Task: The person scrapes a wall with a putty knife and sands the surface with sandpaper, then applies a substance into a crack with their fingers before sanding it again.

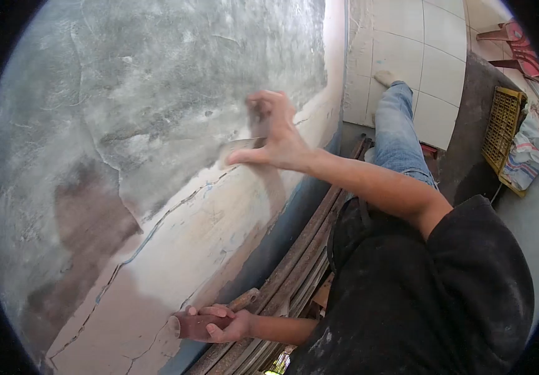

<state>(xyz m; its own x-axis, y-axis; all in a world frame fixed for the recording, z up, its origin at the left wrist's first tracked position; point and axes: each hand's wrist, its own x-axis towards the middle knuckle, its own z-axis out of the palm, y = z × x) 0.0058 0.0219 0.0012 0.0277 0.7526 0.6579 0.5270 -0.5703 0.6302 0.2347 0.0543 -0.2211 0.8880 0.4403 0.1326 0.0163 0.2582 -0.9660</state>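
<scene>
Right hand (276,137) spread wide near wall crack (146,239); grip on flat piece (235,151) unclear. Left hand (239,325) holds brown roll (193,326) below crack. Edge snagging crack could chip plaster.

Black shirt (413,281), faded blue jeans (399,128)

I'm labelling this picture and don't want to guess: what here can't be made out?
All head view:
What the right hand grips: motion blur, and its fingers partly cover it.
Part of the brown thing in the left hand: behind the fingers.
Full shape of the red chair: cut by the dark round edge.
Whatever is beneath the striped sack: the sack covers it.
</scene>
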